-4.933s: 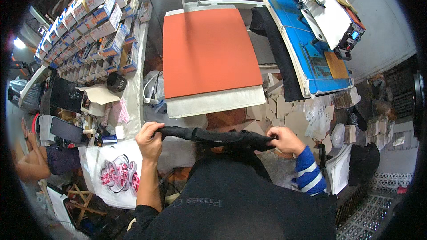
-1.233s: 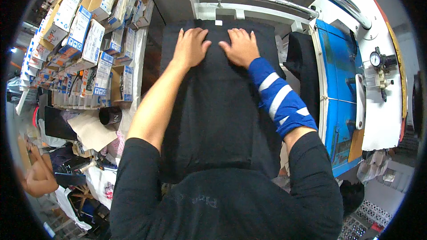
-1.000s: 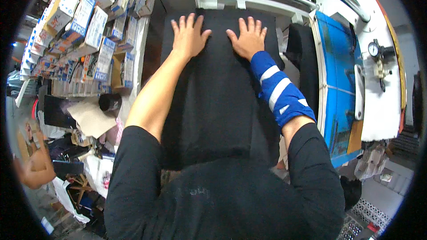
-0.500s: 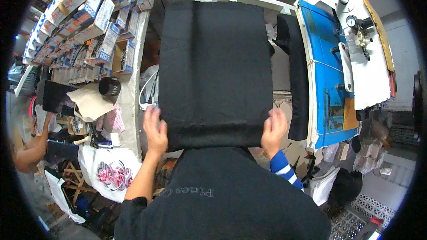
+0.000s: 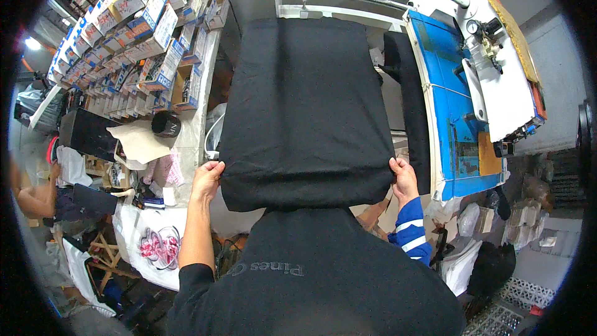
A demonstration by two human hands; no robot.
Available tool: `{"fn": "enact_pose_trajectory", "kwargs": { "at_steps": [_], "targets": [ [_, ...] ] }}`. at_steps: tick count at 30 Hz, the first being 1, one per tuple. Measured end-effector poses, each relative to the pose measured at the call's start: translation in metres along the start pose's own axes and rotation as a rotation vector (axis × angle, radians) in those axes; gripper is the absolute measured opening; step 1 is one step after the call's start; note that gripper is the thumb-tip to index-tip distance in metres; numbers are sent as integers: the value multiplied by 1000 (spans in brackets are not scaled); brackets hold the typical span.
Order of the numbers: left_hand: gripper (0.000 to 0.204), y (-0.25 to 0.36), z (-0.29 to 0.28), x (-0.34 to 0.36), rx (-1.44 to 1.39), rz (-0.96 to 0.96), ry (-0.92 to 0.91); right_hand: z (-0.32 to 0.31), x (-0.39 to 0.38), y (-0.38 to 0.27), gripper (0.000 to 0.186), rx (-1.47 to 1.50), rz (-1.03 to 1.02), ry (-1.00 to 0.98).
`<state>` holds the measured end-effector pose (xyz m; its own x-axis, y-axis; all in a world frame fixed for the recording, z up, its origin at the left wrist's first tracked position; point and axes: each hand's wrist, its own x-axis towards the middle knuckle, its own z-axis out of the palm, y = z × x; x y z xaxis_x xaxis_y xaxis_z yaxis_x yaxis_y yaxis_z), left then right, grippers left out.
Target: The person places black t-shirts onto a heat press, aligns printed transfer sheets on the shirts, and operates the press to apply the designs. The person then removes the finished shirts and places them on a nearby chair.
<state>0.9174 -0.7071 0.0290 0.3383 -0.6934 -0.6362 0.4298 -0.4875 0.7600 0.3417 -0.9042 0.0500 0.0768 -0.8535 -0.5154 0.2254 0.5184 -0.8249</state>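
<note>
A large piece of black fabric (image 5: 305, 106) lies spread in front of me, its near edge hanging over toward my body. My left hand (image 5: 208, 178) pinches the fabric's left edge near its front corner. On the opposite side my right hand (image 5: 404, 177) pinches the right edge at about the same height. Between the two hands the cloth shows slight creases. What supports the fabric is hidden beneath it.
A blue machine platen (image 5: 444, 87) with a pressure gauge (image 5: 473, 27) stands at right, beside a strip of black cloth (image 5: 415, 118). Cardboard boxes (image 5: 149, 43) fill shelves at left above a table holding a dark cup (image 5: 166, 124). Another person's arm (image 5: 37, 202) shows at far left.
Both hands have gone from open beside the fabric to pinching its side edges. The near part of the fabric has spread wider, and the whole view has shifted slightly.
</note>
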Motion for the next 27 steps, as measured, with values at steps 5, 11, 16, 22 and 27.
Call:
{"fn": "enact_pose_trajectory", "kwargs": {
  "at_steps": [5,11,16,22,27],
  "targets": [
    [23,1,6,-10,-158,48,-110,11,-5,7,14,80,4,-2],
    [24,-3,8,-12,-108,21,-99,2,-2,15,16,-84,-47,63],
    [23,-11,1,-9,-254,-20,-164,9,-2,13,18,-90,1,58],
    [24,-22,11,-18,-283,26,-91,8,-5,31,20,-270,-216,233],
    [26,-29,30,-19,-303,183,-55,-12,7,53,32,-260,-201,124]
  ]
}}
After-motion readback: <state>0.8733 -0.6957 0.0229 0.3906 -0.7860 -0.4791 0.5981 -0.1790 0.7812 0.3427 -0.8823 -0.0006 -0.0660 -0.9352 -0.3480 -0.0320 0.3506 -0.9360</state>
